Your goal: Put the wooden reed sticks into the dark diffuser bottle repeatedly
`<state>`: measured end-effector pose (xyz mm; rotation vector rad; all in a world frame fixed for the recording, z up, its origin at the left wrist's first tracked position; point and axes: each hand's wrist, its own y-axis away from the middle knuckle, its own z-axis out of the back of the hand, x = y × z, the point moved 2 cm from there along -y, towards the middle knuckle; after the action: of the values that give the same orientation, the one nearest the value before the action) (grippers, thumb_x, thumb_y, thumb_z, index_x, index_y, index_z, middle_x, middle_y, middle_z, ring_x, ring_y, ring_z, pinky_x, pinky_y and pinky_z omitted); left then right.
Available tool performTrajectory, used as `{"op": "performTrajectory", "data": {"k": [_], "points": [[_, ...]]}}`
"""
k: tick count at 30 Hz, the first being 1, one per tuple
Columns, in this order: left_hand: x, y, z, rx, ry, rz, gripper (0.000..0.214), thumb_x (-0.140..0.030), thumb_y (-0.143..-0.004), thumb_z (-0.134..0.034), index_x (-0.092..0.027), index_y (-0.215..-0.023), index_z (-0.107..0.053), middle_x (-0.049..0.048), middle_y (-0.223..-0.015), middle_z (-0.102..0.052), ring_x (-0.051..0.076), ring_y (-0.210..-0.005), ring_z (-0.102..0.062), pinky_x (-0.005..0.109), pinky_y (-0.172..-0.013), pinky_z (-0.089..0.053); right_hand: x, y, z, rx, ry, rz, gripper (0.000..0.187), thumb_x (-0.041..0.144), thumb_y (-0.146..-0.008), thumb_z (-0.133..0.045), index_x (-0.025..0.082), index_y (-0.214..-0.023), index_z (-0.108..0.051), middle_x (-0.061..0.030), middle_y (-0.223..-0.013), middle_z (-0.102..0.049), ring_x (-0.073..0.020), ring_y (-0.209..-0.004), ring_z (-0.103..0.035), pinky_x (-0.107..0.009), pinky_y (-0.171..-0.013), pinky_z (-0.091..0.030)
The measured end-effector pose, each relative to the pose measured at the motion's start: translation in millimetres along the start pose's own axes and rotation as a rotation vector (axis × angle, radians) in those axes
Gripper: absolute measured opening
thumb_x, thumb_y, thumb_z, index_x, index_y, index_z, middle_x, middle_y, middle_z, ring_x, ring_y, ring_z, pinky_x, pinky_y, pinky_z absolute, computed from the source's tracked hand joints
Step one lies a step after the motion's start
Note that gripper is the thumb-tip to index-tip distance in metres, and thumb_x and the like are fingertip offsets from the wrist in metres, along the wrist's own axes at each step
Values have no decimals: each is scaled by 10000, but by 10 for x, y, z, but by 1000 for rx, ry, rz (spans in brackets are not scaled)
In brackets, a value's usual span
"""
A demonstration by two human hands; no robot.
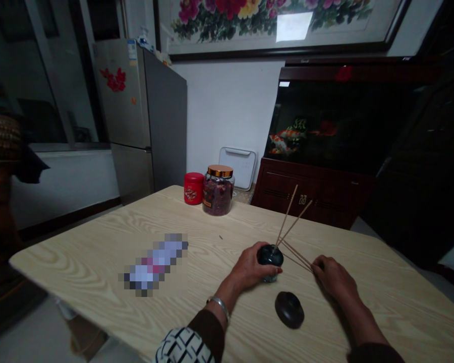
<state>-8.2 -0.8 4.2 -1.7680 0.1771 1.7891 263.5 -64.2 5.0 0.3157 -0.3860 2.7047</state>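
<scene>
White wall (230, 106): we see it right of the tall grey metal refrigerator (146, 116)
Glass window (66, 88): left of the refrigerator

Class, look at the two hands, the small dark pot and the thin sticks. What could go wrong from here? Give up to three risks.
1. The sticks in the right hand reach close to the upright sticks and might catch them.
2. The small dark pot carries tall sticks, so it could tip if the left hand loosened its hold.
3. The dark round piece lies between the forearms, where one might nudge it.
</scene>
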Motion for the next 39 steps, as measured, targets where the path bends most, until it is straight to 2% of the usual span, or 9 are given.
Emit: {"op": "performTrajectory", "data": {"k": [8, 11, 13, 15, 17, 21, 24, 32, 39], "points": [[38, 1, -2, -2, 4, -4, 701, -396, -585, -901, -171, -1196, -643, 101, -1062, -690, 277, -1009, -642, 396, -905, -519, 30, 33, 23, 13, -51, -9, 163, 324, -846, -497, 252, -748, -606, -24, -738, -691, -199, -693, -628, -284, -580, -367], [38, -1, -6, -6, 15, -10, 692, -390, -579, -903, -167, -1184, -649, 102, -1054, -691, 278, -1007, -643, 406, -915, -518, 41, 16, 65, -12, -86, 6, 160, 348, -844, -508, 257, -826, -637, -24, -777, -709, -202, -727, -642, -288, -617, -404], [35, -2, -6, -9, 21, -12, 690, -388, -574, -904, -164, -1177, -653, 102, -1047, -692, 277, -1005, -643, 411, -918, -517, 70, -11, 139, -86, -190, 23, 216, 391, -837, -527, 248, -913, -670, -39, -837, -724, -214, -774, -653, -299, -656, -432], [32, -2, -4, -13, 23, -5, 690, -383, -567, -907, -160, -1170, -656, 101, -1032, -691, 277, -997, -646, 410, -909, -519, 125, -33, 254, -204, -435, 21, 297, 441, -803, -584, 224, -968, -704, -56, -876, -727, -220, -806, -653, -305, -677, -456], [27, 1, -2, -11, 14, 3, 686, -379, -567, -908, -162, -1168, -659, 99, -1020, -692, 276, -991, -646, 408, -902, -518, 195, -35, 383, -286, -814, -45, 362, 464, -734, -682, 211, -988, -732, -51, -880, -718, -193, -776, -637, -279, -638, -471], [25, 1, -2, -9, 16, 13, 701, -375, -570, -906, -174, -1192, -653, 94, -1024, -694, 270, -988, -643, 402, -895, -516, 412, 28, 599, -214, -1554, -204, 425, 347, -549, -868, 223, -936, -743, 11, -824, -671, -94, -670, -591, -162, -520, -472], [25, -1, -2, -9, 15, 22, 709, -382, -566, -905, -180, -1196, -652, 90, -1024, -693, 268, -981, -642, 401, -889, -519, 594, 103, 729, -210, -1790, -184, 414, 237, -482, -916, 210, -851, -730, 16, -848, -675, -82, -707, -625, -131, -561, -530], [20, -2, 5, -10, -16, 23, 704, -412, -565, -904, -173, -1179, -657, 99, -1030, -694, 276, -984, -641, 408, -892, -520, 963, 179, 783, -460, -1606, -6, 315, 315, -626, -868, 188, -849, -687, -15, -843, -706, -120, -771, -677, -168, -589, -587], [-16, 9, 14, -21, -53, 26, 709, -415, -563, -905, -182, -1186, -659, 94, -1035, -693, 272, -983, -637, 398, -888, -512, 1052, 131, 719, -485, -1412, 92, 299, 371, -712, -825, 190, -890, -667, -19, -841, -706, -142, -789, -675, -243, -650, -595]]}}
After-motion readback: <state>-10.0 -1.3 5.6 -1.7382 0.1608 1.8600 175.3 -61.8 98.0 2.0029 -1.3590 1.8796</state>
